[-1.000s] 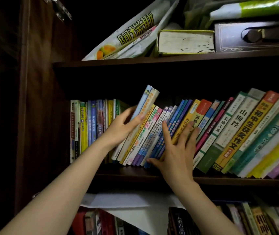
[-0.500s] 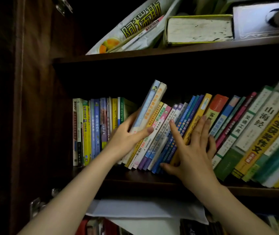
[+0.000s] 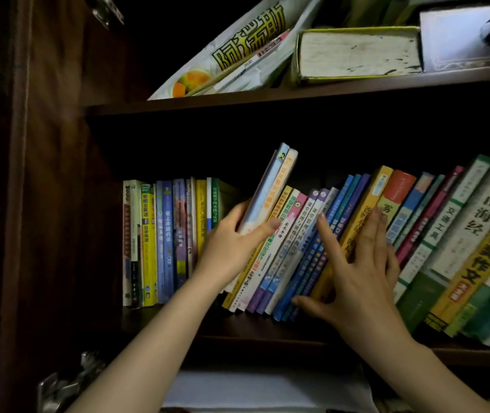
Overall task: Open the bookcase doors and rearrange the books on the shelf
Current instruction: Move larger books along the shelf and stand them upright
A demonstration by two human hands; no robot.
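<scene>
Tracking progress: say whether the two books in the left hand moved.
Yes: the two books rose slightly, their tops higher above the upright green book than before.

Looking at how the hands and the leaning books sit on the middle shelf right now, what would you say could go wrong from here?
1. The left hand grips two tall thin pale books raised above the row; pulling them free may let the leaning row of colourful paperbacks slump left into the gap.
2. The right hand only presses flat on those slanted spines; if it lifts, the heavier yellow and green books at right could slide further down.
</scene>
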